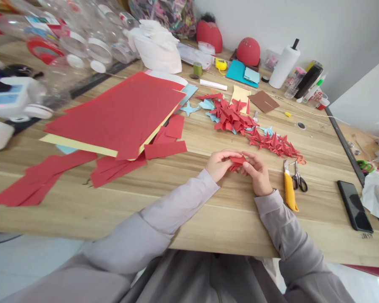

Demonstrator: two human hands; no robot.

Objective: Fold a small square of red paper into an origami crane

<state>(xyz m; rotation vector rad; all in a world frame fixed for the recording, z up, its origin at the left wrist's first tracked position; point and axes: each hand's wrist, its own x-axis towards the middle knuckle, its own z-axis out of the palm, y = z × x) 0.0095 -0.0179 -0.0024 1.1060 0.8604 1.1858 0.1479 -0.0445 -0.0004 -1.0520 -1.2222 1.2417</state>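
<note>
Just inside the wooden table's (227, 225) near edge, the left hand (221, 165) and right hand (257, 173) come together, pinching a small folded piece of red paper (238, 162); its exact shape is hard to tell behind the fingers. To the right, a yellow utility knife (289, 188) and scissors (298, 179) lie close, so a stray wrist could knock them toward the edge. Bare wood remains nearest the edge, while red paper stars (230, 118) crowd the space beyond.

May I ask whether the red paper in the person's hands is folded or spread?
Folded: the red paper shows creased layers between the left hand and right hand.
</note>
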